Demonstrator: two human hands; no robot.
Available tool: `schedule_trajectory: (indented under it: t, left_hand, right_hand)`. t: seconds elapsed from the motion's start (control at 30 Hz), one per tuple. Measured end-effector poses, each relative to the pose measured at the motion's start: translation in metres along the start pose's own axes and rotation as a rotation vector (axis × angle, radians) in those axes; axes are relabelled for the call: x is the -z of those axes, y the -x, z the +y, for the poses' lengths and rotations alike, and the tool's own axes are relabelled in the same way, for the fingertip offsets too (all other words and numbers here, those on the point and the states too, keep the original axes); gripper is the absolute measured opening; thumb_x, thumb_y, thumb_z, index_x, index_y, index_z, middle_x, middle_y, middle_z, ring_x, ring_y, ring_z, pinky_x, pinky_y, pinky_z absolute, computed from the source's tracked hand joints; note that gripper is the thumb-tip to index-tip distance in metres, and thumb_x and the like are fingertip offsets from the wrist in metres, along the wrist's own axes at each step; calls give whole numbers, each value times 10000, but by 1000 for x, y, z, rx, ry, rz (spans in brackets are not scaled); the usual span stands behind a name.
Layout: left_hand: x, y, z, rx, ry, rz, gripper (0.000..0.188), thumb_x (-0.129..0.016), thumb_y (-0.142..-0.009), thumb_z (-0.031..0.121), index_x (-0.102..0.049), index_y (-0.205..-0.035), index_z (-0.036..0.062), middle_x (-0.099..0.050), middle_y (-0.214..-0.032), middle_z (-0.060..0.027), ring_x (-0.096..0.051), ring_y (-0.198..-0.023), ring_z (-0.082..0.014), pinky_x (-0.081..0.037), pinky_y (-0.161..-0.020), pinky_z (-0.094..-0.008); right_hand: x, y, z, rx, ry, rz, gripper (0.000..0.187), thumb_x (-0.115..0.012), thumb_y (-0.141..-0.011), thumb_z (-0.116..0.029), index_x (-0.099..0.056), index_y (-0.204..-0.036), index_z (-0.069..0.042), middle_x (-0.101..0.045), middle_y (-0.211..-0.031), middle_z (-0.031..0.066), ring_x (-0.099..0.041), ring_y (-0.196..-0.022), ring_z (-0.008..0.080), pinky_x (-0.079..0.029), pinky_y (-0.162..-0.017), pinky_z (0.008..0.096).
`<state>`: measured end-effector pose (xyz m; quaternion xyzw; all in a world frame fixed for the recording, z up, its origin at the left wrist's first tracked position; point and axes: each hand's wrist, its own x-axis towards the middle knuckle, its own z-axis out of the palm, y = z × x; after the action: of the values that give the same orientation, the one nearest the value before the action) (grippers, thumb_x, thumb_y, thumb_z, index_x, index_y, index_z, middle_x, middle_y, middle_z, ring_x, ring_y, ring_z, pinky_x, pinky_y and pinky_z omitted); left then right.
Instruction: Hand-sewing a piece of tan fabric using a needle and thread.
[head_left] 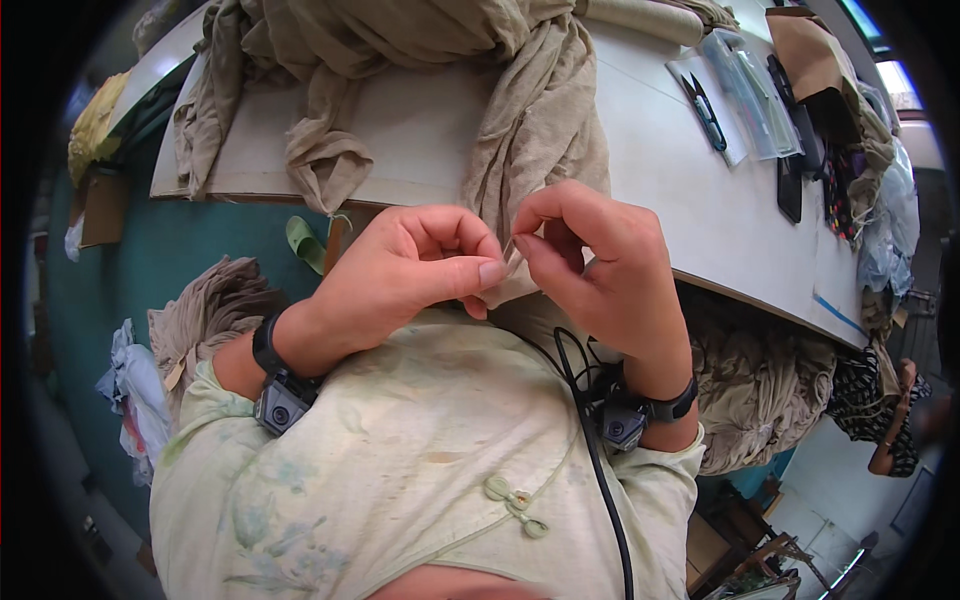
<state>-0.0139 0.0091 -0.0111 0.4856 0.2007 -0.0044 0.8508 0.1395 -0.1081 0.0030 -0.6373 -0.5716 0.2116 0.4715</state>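
In front of my body both hands are raised close together, at the end of a long beige cloth (540,130) that hangs over the table's near edge. My left hand (420,260) is closed, its thumb pressed against the curled fingers, with the cloth's lower end between them. My right hand (605,265) makes a pinch of thumb and forefinger just right of the left thumb. Whatever sits in that pinch is too small to make out.
The white table (660,180) carries heaped beige cloth (390,35), thread snips (706,110), a clear plastic folder (755,95) and a dark phone (789,190). Cloth bundles (225,305) stand low on both sides. A black cable (600,480) runs down my front. Another person (885,410) is at far right.
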Motion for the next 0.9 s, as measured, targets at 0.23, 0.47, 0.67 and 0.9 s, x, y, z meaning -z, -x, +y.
schedule_trajectory:
  t: [0.23,0.47,0.67,0.9]
  left_hand:
    - [4,2,5,12,40,55,141,-586,-860,106,-584,-930,-16,-612,-873,-38,-590,-774,-92,-536,-667,-267]
    - [10,3,2,-42,60,60,140,-584,-860,101,-582,-928,-21,-609,-858,-40,-594,-767,-96,-538,-681,-270]
    - [12,2,-3,-60,64,59,131,-582,-860,96,-578,-922,-19,-591,-837,-24,-587,-765,-95,-533,-711,-280]
    - [10,1,-7,-80,84,51,121,-569,-869,99,-571,-929,-6,-581,-843,-14,-577,-764,-84,-532,-705,-274]
  right_hand:
    - [-10,-14,7,208,116,0,82,-570,-757,-4,-504,-799,-27,-523,-683,112,-539,-615,306,-432,-530,359]
    - [-21,-19,8,285,195,91,117,-564,-718,33,-490,-793,-18,-512,-679,96,-537,-611,286,-429,-527,359]
    - [-30,-21,12,342,224,181,165,-575,-675,55,-493,-804,-6,-509,-675,110,-533,-606,287,-432,-527,354]
    - [-32,-24,14,335,259,266,137,-570,-719,68,-514,-824,1,-537,-703,100,-520,-551,237,-418,-491,305]
